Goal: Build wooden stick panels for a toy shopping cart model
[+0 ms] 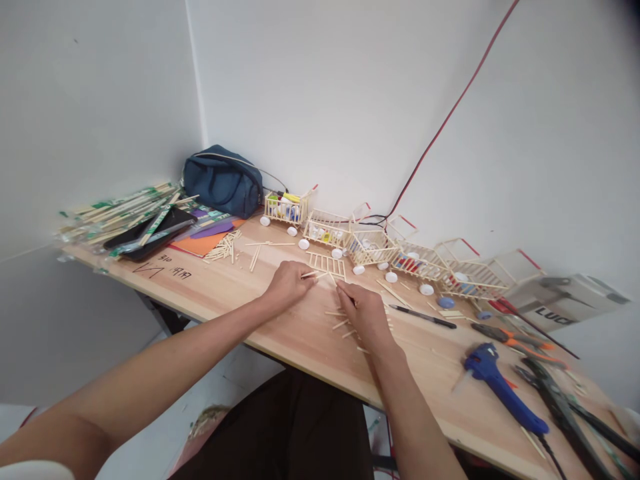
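At the bench, my left hand point(287, 285) pinches a stick point(311, 273) against the ladder frame point(327, 265); my right hand point(364, 312) rests half-closed beside it. Seating this rung squarely likely comes next.

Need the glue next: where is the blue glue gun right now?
In the head view the blue glue gun lies on the wooden table to the right of the right hand, beside the pliers.

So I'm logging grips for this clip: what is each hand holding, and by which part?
The left hand pinches a thin wooden stick by one end. Whether the right hand holds anything cannot be told.
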Motion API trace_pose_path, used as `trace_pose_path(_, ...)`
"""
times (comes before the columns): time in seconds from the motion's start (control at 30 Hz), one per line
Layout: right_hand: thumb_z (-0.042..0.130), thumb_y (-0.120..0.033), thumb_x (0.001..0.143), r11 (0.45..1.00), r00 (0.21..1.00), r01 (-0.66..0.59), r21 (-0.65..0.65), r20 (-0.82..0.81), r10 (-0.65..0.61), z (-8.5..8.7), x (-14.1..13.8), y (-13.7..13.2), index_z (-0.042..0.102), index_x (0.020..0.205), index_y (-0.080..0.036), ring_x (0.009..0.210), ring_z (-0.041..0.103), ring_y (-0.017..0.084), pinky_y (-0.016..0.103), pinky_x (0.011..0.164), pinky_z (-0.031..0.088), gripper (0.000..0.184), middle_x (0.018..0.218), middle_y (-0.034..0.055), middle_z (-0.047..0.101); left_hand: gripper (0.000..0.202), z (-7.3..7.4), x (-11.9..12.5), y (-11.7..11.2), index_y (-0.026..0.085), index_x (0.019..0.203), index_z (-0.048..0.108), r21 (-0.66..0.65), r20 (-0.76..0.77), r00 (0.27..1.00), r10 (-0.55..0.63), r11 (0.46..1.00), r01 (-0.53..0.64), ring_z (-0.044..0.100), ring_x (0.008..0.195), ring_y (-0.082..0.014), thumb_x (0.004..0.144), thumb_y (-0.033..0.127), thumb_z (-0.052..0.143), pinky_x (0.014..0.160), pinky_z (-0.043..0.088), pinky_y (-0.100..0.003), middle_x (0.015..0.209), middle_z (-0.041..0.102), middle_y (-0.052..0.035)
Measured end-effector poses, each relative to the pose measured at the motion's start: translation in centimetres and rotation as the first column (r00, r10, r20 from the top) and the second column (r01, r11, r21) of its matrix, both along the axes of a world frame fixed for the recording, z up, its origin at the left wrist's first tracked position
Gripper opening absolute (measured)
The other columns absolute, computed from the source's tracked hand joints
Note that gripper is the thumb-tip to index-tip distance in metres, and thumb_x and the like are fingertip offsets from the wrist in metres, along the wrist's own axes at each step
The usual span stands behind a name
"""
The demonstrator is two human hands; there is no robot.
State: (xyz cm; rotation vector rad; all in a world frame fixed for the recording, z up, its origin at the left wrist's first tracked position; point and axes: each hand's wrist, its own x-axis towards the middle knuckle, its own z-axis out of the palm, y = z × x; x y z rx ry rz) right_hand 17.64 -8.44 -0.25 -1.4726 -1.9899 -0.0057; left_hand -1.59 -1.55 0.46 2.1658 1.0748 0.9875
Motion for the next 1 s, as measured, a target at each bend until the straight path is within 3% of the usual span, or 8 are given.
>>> trace_pose_path(1.0, 0.045, -0.029, 0.096, 1.0, 1.0, -0.014, -0.001, -0.012, 0.014, 0.1, -0.03, -0.08, 0.073, 0.101, -0.019, 0.08, 0.067, 0.019, 0.027, 0.075, 0.046, 0.03, 0.089, 0.0084, 0.073, 0.031, -0.21, 0.03, 0.18, 0.017, 0.05, 0.036, -0.004, -0.005, 1.0, 0.003, 1.0, -0.003, 0.039, 0.054, -0.0102, 0.075, 0.024, 0.053, 0.056, 0.02, -0.027, 0.051, 0.039, 0.0029)
